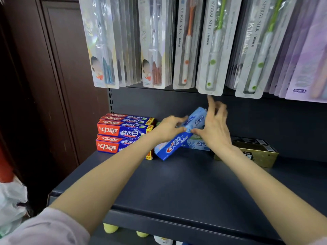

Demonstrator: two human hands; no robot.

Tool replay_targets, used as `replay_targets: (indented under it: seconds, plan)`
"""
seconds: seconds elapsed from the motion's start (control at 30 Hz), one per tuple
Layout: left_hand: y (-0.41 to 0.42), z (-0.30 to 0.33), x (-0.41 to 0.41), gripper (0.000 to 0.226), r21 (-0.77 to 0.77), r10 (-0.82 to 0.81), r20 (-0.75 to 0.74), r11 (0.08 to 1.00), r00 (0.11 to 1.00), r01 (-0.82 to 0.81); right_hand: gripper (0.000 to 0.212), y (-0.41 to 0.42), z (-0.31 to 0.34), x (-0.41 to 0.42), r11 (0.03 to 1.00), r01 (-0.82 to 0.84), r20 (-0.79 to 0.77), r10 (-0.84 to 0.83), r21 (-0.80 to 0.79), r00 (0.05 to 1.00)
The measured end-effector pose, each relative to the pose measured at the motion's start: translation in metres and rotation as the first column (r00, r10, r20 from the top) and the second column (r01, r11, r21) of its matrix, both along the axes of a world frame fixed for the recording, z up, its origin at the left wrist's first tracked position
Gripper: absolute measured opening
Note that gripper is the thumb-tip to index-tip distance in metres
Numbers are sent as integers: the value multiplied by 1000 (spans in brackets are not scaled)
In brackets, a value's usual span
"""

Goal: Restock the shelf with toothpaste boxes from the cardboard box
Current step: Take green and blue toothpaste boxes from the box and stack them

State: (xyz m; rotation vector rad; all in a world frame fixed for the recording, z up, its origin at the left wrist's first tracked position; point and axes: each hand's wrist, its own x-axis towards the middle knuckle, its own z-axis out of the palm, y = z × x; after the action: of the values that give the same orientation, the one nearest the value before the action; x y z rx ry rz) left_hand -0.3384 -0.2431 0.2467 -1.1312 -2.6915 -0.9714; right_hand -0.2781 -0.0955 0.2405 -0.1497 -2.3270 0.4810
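Reaching over the dark shelf [177, 188], both hands meet at a blue Crest toothpaste box [174, 143] that sits tilted, its near end down on the shelf and its far end raised toward the back panel. Left hand [168, 129] curls over the box's upper edge abt midway, thumb & fingers pinching it. Right hand [215, 126] is spread wide, fingers straight and fanned upward, thumb tip touching the box near the left hand's fingertips; it's blurred, so whether the palm also presses the box can't be told. Just behind, a pale blue-green toothpaste box [199, 144] lies flat. To the left, a stack of red-and-blue toothpaste boxes [123, 133] sits beside the tilted box. To the right, a gold box [256, 152] w/ a black box [251, 140] behind it. Above hang rows of packaged toothbrushes [210, 50]. A white plastic bag [12, 200] shows bottom left.
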Motion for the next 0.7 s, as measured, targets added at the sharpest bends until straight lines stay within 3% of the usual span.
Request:
replay_targets:
  seconds: [0.07, 0.17, 0.27, 0.37, 0.43, 0.53, 0.7]
  plan:
    - [8, -1, -3, 51, -135, -25, -67, 991, 997, 16, 91, 8, 2, -2, 984, -37, 178, 5, 173, 984]
    - [20, -9, -7, 48, -301, -73, -128, 953, 989, 32, 54, 22, 4, -7, 969, -110, 452, -1, 220, 892]
    - [25, -21, -9, 49, -330, -45, -199, 944, 979, -23, 43, 24, -3, -8, 980, -78, 431, -8, 183, 902]
    - [20, -25, -7, 47, -231, 166, -346, 939, 924, -255, 45, 20, -17, -12, 987, -24, 387, -38, 156, 921]
    - [17, -28, -4, 45, -245, 238, -396, 904, 887, -352, 52, 17, -30, -14, 971, 1, 373, -93, 239, 923]
    - [17, -38, -4, 40, -325, 224, -412, 869, 883, -372, 66, 15, -45, -17, 913, 39, 333, -188, 406, 924]
    - [14, -40, -4, 41, -314, 213, -391, 884, 896, -347, 65, 16, -36, -18, 937, -8, 406, -144, 349, 902]
